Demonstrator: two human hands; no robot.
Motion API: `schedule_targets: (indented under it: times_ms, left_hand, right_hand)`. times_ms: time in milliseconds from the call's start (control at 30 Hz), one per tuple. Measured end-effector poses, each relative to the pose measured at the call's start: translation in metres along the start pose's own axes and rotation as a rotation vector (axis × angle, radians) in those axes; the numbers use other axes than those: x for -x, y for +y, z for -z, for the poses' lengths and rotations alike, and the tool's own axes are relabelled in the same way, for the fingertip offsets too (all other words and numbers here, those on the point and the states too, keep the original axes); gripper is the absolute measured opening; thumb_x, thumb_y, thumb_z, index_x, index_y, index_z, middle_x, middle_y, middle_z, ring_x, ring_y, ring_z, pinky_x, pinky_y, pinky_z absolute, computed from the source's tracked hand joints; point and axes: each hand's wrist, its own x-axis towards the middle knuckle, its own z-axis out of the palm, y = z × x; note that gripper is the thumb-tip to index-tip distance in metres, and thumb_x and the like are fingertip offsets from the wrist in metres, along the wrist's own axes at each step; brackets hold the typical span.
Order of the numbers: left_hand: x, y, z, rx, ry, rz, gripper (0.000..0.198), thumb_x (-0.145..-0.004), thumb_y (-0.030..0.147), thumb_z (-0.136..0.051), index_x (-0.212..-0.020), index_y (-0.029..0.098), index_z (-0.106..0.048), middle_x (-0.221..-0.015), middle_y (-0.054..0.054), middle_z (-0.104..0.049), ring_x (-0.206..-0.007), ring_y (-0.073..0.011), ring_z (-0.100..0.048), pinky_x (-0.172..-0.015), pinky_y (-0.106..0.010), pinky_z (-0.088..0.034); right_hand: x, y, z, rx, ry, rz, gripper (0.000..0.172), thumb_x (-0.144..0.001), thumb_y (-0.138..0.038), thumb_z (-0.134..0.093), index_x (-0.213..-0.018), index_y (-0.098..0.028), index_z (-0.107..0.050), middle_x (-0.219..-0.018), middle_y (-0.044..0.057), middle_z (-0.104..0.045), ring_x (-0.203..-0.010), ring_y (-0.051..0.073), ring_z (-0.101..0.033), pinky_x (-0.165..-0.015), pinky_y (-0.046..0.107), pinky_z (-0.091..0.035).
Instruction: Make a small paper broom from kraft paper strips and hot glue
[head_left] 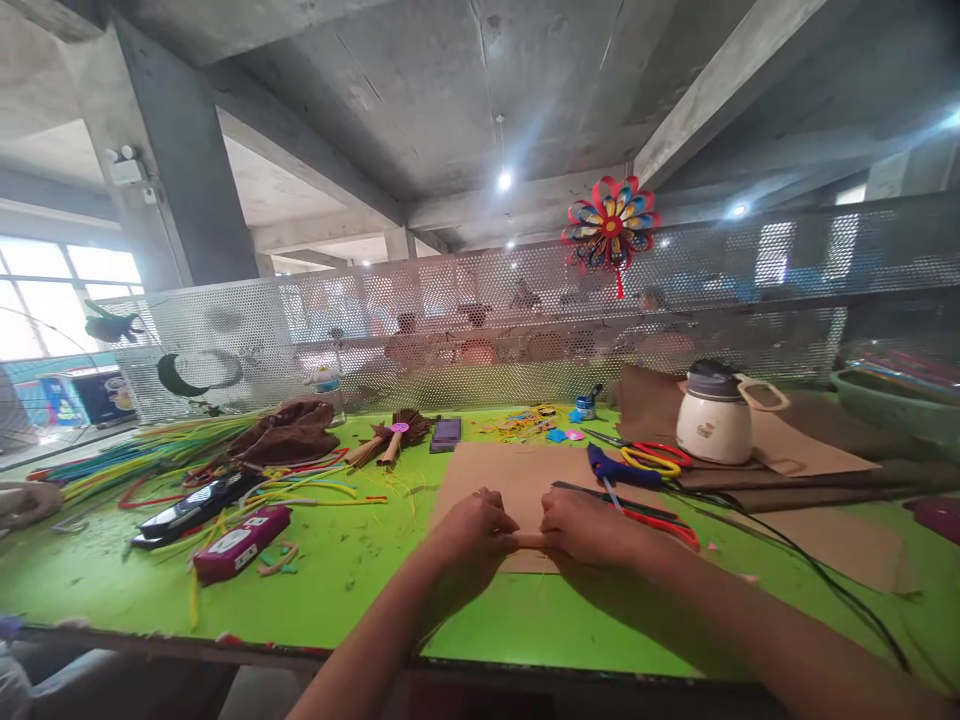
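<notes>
A sheet of brown kraft paper [480,470] lies on the green table in front of me. Along its near side, a narrow rolled strip of the paper [531,541] runs between my two hands. My left hand [480,520] has its fingers closed on the roll's left end. My right hand [574,525] grips the other end, fingertips bent down over it. Close to the right hand, a blue glue gun [622,468] and red-handled scissors [664,525] rest on the paper's right part.
Yellow-and-red scissors [652,460] and a cream thermos [714,420] stand at right, with a black cable [810,560]. At left are a maroon box [241,543], a black phone-like object [199,505] and colored pipe cleaners [150,450]. A perforated metal screen [450,350] rises behind.
</notes>
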Motion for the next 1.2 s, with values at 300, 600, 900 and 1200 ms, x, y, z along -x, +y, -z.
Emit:
schedule_targets:
  times_ms: [300, 600, 900, 1200]
  left_hand:
    - [0.000, 0.003, 0.001, 0.112, -0.046, 0.129, 0.018, -0.081, 0.028, -0.055, -0.078, 0.023, -0.072, -0.075, -0.001, -0.050, -0.074, -0.0129, -0.049, -0.062, -0.024, -0.033]
    - [-0.003, -0.001, 0.000, 0.182, -0.064, 0.115, 0.024, -0.082, 0.034, -0.055, -0.075, 0.021, -0.073, -0.072, 0.000, -0.048, -0.070, -0.0124, -0.048, -0.060, -0.024, -0.033]
    - [-0.006, -0.008, 0.001, 0.161, -0.078, 0.054, 0.023, -0.083, 0.037, -0.056, -0.092, 0.027, -0.075, -0.076, -0.002, -0.054, -0.079, -0.0146, -0.052, -0.067, -0.023, -0.037]
    - [-0.007, -0.008, 0.000, 0.144, -0.078, 0.062, 0.024, -0.084, 0.039, -0.056, -0.092, 0.027, -0.075, -0.077, -0.001, -0.053, -0.078, -0.0136, -0.053, -0.066, -0.023, -0.037]
  right_hand:
    - [0.009, 0.003, -0.005, -0.156, 0.084, 0.007, 0.033, -0.090, -0.029, -0.048, -0.069, -0.015, -0.070, -0.077, 0.007, -0.062, -0.071, 0.014, -0.053, -0.060, 0.026, -0.030]
    - [0.007, 0.001, -0.005, -0.341, 0.117, -0.114, 0.021, -0.082, -0.028, -0.057, -0.083, -0.015, -0.074, -0.080, 0.008, -0.065, -0.074, 0.016, -0.056, -0.062, 0.024, -0.034]
    - [0.004, 0.005, -0.007, -0.411, 0.091, -0.166, 0.021, -0.080, -0.032, -0.061, -0.085, -0.017, -0.074, -0.084, 0.007, -0.067, -0.077, 0.016, -0.057, -0.065, 0.023, -0.038]
    - [0.003, 0.005, -0.004, -0.381, 0.059, -0.168, 0.022, -0.080, -0.034, -0.060, -0.083, -0.019, -0.077, -0.081, 0.006, -0.065, -0.073, 0.015, -0.055, -0.062, 0.024, -0.035]
